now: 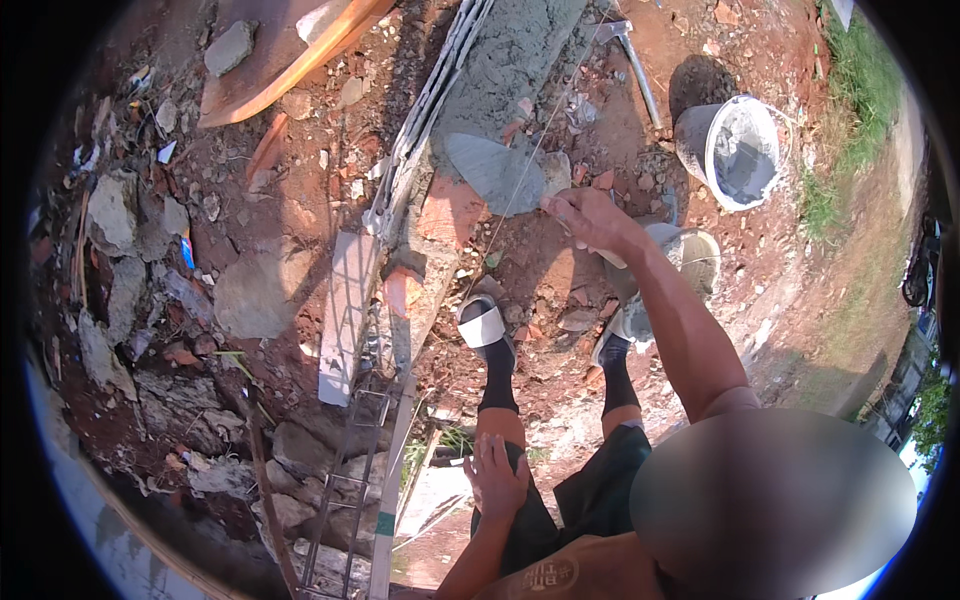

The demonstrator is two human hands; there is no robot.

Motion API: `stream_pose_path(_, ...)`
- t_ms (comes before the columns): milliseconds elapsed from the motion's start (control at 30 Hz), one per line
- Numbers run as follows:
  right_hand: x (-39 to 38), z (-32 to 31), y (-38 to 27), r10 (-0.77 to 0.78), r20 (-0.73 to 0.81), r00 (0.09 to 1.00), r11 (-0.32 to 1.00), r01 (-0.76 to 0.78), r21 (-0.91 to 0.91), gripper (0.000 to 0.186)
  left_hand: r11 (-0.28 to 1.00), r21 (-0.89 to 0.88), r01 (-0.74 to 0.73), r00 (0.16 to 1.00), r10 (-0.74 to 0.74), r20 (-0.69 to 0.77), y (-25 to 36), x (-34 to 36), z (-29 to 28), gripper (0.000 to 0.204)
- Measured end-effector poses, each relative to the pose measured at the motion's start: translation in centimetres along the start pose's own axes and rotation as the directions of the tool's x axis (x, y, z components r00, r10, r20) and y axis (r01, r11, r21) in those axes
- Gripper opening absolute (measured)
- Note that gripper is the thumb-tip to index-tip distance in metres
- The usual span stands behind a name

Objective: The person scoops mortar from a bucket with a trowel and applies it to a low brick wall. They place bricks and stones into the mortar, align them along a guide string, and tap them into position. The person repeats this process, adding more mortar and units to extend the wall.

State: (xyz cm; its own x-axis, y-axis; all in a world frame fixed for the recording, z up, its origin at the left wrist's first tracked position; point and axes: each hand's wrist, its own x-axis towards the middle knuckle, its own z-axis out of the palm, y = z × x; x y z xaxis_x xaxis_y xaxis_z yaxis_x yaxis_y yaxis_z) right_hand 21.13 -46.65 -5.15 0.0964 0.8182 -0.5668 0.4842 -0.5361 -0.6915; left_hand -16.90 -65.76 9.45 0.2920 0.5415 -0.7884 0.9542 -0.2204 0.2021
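In my right hand (585, 220) is the handle of a trowel, fingers wrapped round it; its grey blade (485, 165) lies at the lower end of a strip of wet mortar (495, 65), beside a thin string (497, 238). My left hand (495, 480) rests on my left thigh with its fingers apart, holding nothing. Below and beside my right hand stands a grey bucket (698, 262), partly behind my forearm.
A white bucket (722, 155) of grey mix and a metal-handled tool (640, 80) lie at upper right. Long boards (350, 315) and a steel rebar frame (350, 480) run along the left, beside broken concrete (115, 215) and a curved wooden piece (280, 65).
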Motion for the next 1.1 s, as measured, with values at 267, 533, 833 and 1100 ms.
stream_pose_path(267,4.5,-6.3,-1.0,0.159,-0.237,0.958,0.909,-0.236,-0.343,0.055,0.999,0.032,-0.005,1.0,0.005,0.008,0.2,-0.2,1.1,0.059)
stream_pose_path(533,4.2,-4.5,-0.3,0.187,-0.161,0.969,0.982,-0.182,0.044,0.06,0.999,0.032,-0.008,1.0,0.008,0.013,-0.4,-0.6,1.6,0.059)
stream_pose_path(833,-22.4,0.7,1.1,0.53,-0.349,0.773,0.834,-0.402,0.377,0.047,0.999,-0.008,0.033,0.992,-0.032,0.122,1.1,-1.6,2.9,0.06)
stream_pose_path(1100,-33.2,2.1,21.6,0.758,-0.216,0.615,0.605,-0.787,-0.118,0.036,0.829,-0.447,-0.337,0.932,0.362,-0.033,16.6,20.2,6.0,0.062)
